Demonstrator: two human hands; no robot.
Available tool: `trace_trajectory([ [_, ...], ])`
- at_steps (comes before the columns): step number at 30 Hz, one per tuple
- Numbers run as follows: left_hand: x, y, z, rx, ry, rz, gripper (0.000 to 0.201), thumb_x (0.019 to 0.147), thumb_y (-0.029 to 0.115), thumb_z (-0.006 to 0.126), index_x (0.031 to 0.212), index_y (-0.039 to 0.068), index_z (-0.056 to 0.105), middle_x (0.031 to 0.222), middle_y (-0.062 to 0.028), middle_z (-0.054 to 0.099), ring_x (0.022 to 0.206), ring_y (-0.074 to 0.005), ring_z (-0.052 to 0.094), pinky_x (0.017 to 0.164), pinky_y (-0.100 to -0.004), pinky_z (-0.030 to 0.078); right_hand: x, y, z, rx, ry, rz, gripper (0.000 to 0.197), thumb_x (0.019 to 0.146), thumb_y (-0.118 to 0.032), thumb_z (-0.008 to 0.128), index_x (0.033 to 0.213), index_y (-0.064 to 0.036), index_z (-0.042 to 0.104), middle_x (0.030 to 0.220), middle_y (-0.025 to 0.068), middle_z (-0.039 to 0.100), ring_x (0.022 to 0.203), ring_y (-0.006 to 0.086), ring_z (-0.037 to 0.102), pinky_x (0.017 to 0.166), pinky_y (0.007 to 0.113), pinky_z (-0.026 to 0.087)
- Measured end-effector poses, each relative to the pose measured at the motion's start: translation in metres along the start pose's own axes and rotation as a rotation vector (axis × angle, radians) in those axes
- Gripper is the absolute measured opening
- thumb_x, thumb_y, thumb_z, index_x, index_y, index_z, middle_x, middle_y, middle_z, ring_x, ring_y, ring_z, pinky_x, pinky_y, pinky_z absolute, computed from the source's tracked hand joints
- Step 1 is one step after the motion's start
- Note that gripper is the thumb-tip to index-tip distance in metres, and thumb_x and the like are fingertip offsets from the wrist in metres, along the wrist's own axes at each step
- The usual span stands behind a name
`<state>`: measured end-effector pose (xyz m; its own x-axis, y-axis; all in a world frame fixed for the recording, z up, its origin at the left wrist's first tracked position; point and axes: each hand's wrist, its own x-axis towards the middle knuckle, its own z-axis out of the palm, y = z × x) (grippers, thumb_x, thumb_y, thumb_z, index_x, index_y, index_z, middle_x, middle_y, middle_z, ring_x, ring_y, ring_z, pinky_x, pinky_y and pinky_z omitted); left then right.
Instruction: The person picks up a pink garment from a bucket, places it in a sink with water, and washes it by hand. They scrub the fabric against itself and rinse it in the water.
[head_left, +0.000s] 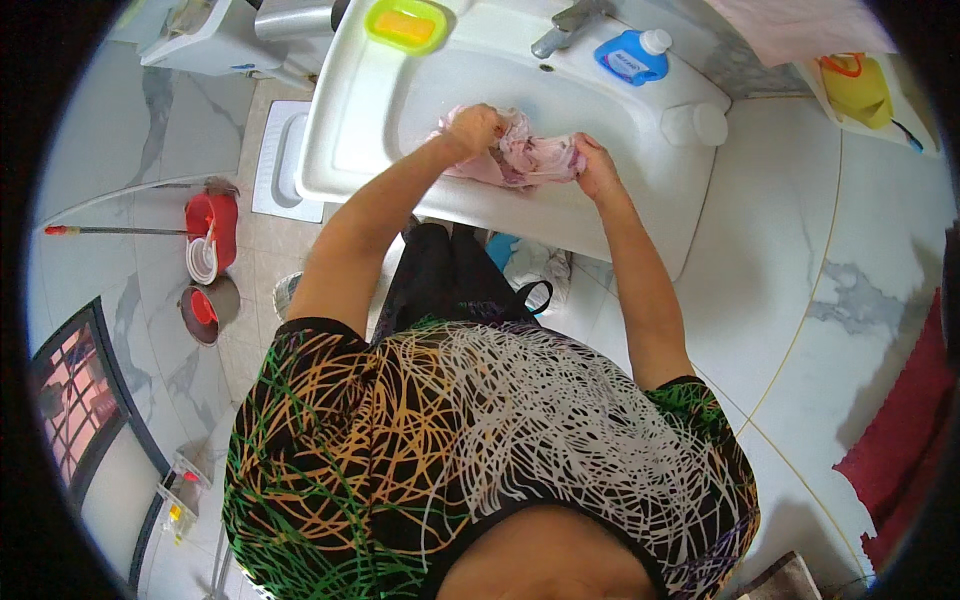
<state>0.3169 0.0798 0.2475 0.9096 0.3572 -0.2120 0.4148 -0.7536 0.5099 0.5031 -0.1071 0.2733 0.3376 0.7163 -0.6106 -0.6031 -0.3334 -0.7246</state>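
A wet, crumpled pink cloth [520, 158] is bunched between my hands, low over the white sink [345, 165] near its front edge. My left hand [475, 128] is closed on the cloth's left part, with the knuckles up. At the cloth's right end, my right hand [597, 168] grips a gathered bit of it. Folds hide some of the fingertips. What kind of garment or cloth it is cannot be made out.
A green soap dish [405, 25] with an orange bar sits at the sink's back left. The grey faucet [566, 28], a blue bottle [632, 58] and a white jar [695, 125] stand along the back and right. A red bucket [210, 225] is far left on the floor.
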Motion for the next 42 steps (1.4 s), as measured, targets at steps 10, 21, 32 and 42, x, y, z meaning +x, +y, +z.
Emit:
trace_trajectory([
  [10,-0.005,0.023,0.015,-0.149,0.139,0.323,0.076,0.063,0.017,0.075,0.13,0.009,0.041,0.132,-0.0164,0.043,0.119,-0.0345,0.043,0.1,-0.0374,0.037,-0.024,-0.021,0.04,0.37,-0.17,0.112,0.027,0.092,-0.029,0.049,0.11,-0.0099,0.055,0.107,0.0069,0.06,0.102,0.0233,0.057,0.091,0.04,0.044],
  [21,-0.024,0.016,-0.024,-0.441,0.249,0.061,0.04,0.075,0.006,0.057,0.112,0.02,0.063,0.078,-0.0127,0.058,0.08,-0.0289,0.057,0.075,-0.0402,0.046,-0.032,-0.065,0.005,0.451,-0.133,0.012,0.033,0.089,-0.015,0.053,0.12,-0.0066,0.054,0.115,0.0063,0.059,0.109,0.0215,0.053,0.097,0.04,0.04],
  [32,0.011,-0.007,-0.052,-1.316,0.146,-0.26,0.027,0.096,0.023,0.043,0.111,0.006,0.059,0.099,0.0014,0.06,0.091,-0.0106,0.053,0.091,-0.0274,0.039,-0.012,-0.09,-0.029,-0.163,-0.01,-0.092,0.028,0.083,-0.004,0.055,0.11,0.0014,0.058,0.1,0.0082,0.063,0.088,0.0182,0.061,0.08,0.031,0.048],
  [42,0.006,0.003,-0.078,-0.698,0.237,-0.045,0.025,0.087,0.008,0.055,0.111,0.004,0.058,0.097,-0.0037,0.06,0.085,-0.0125,0.054,0.079,-0.0243,0.044,0.015,-0.093,-0.037,-0.912,0.55,-0.547,0.015,0.083,-0.007,0.055,0.087,0.003,0.066,0.08,0.0057,0.065,0.07,0.0157,0.059,0.065,0.027,0.047],
])
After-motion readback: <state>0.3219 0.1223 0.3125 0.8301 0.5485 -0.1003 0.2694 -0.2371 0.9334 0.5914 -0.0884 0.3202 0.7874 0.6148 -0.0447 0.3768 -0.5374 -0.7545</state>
